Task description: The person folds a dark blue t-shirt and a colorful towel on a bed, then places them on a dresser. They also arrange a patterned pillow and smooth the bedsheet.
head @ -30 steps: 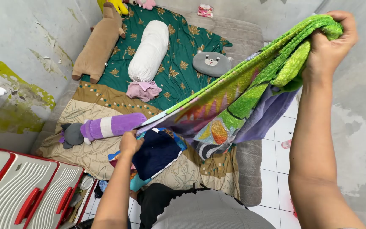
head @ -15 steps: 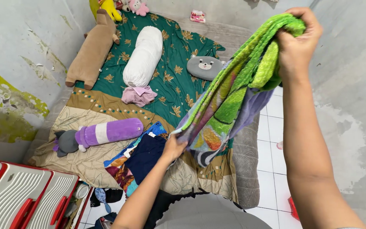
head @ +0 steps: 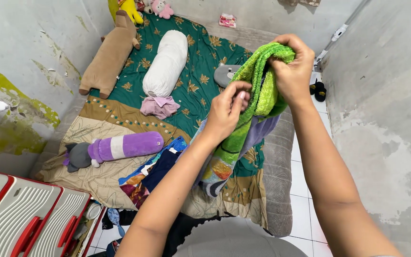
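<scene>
The right hand [head: 292,71] grips the top fold of a green towel [head: 258,90], fingers curled tight over the bunched edge. The left hand [head: 227,112] sits just beside it, a little lower, fingers pressed together and pinching the same towel from the other side. The two hands almost touch, with the cloth doubled between them. Below the fingers the towel hangs loose, showing a lilac back and patches of orange, blue and black-and-white near its lower end.

Under the hanging end, lower left of the left fingers, lies a pile of clothes [head: 155,173], dark blue on top. Further left of it rests a purple bolster [head: 120,147] with a grey head. Up and left of the fingers lie a white bolster [head: 166,64] and, at its near end, a pink cloth [head: 159,105], both on a green sheet [head: 196,90]. A brown plush [head: 110,54] lies along the wall beyond them. Just behind the towel, close to the left fingers, peeks a grey cushion [head: 223,74]. Far below left stands a drawer unit [head: 29,216] with red handles.
</scene>
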